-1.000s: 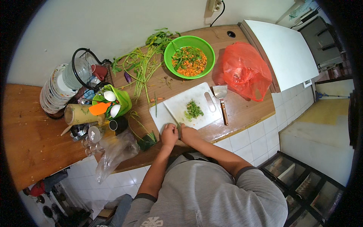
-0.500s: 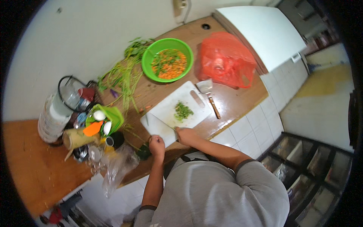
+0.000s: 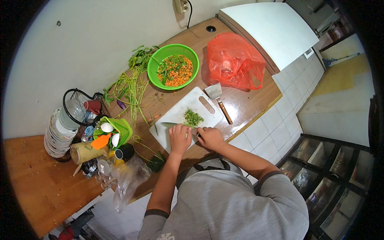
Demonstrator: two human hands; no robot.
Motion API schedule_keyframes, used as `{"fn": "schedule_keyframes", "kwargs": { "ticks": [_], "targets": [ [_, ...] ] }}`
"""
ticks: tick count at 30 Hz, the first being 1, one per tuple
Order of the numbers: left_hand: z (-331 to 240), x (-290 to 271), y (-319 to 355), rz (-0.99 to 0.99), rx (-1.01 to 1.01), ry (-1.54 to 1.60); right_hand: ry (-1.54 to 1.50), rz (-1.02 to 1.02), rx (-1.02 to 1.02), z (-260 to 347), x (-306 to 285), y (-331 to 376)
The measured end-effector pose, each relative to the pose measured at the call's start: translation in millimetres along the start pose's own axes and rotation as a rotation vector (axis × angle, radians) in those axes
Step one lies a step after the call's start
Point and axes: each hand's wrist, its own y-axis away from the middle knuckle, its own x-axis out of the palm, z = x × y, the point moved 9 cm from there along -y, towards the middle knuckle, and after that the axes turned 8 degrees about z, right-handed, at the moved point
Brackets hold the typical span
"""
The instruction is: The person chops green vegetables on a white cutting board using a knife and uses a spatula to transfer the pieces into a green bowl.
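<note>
- The left hand (image 3: 179,138) was laid flat, fingers together, on the white cutting board (image 3: 176,114) near the counter's front edge, beside the knife blade; nothing was clasped in it.
- The right hand (image 3: 211,138) was closed around the handle of a knife (image 3: 175,125), whose blade lay across the board.
- A small heap of chopped greens (image 3: 193,118) was seen on the board, just beyond the blade.
- A green bowl (image 3: 154,64) of chopped vegetables, a red plastic bag (image 3: 236,60) and a scraper (image 3: 218,98) were set toward the counter's back edge.
</note>
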Motion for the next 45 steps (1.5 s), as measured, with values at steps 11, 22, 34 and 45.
{"fn": "schedule_keyframes", "kwargs": {
  "ticks": [11, 22, 34, 45],
  "targets": [
    [-16.1, 25.0, 2.2, 0.145, 0.155, -0.048, -0.086, -0.014, -0.057, 8.4, 0.6, 16.0],
    [10.1, -6.4, 14.5, -0.215, -0.153, 0.236, -0.282, 0.034, 0.140, -2.7, 18.1, 6.8],
    [76.0, 17.2, 95.7, -0.098, -0.457, 0.000, -0.492, 0.082, 0.201, 10.0, 38.7, -0.7],
    [91.8, 34.5, 105.0, -0.048, -0.486, 0.028, -0.312, 0.202, -0.090, 40.1, 67.6, -16.2]
  ]
}}
